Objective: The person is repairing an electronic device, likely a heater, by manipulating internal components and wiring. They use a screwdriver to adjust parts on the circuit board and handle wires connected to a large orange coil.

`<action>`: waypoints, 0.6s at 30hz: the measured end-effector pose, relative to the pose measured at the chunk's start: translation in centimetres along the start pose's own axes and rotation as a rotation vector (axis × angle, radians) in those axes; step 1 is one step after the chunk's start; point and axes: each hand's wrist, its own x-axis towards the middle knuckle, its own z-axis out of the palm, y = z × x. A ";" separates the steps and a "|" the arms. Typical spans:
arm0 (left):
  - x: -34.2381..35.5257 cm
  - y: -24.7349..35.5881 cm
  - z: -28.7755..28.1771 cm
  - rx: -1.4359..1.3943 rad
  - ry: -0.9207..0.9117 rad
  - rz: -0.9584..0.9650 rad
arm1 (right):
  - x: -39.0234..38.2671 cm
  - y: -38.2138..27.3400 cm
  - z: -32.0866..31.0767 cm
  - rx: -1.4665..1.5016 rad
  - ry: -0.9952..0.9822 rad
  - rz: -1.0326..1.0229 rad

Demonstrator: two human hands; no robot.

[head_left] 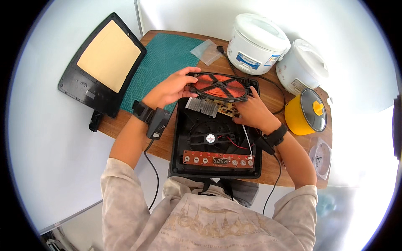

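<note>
An opened induction cooker base [181, 138] lies in front of me, its black shell showing the inside. My left hand [178, 85] grips the left rim of a round copper coil [205, 85] on a black spoked frame. At the coil's right edge, my right hand [253, 111] curls its fingers round the rim. The coil sits over the far part of the base, above a yellowish circuit board [226, 109] and a finned metal heat sink [201, 107]. Nearer me are a black fan [210, 138] and a reddish control board [217, 160] with buttons and a small display.
The cooker's black top cover [88, 94] leans at the left with a tan sheet inside. A green cutting mat [161, 54] and clear plastic bag [208, 51] lie behind. Two white rice cookers [259, 42], a yellow pot [297, 115] and a clear tray [321, 159] stand right.
</note>
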 end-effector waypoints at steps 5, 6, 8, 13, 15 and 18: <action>-0.2 0.5 0.1 -0.024 0.034 -0.002 | 0.5 0.1 -2.0 0.173 -0.199 0.090; -0.3 0.7 0.1 -0.046 0.012 0.006 | 0.3 0.5 -2.7 0.188 -0.188 0.077; -0.3 1.0 0.2 -0.092 -0.043 0.018 | -0.6 1.7 -2.9 0.279 -0.011 -0.003; -0.4 0.9 0.8 -0.141 -0.066 0.054 | -1.0 3.1 -3.8 0.423 0.007 0.071; -0.2 0.9 1.1 -0.134 -0.080 0.058 | -1.2 3.3 -3.1 0.396 0.010 0.092; 0.1 0.7 1.2 -0.128 -0.105 0.062 | -1.2 2.6 -3.4 0.266 -0.081 0.134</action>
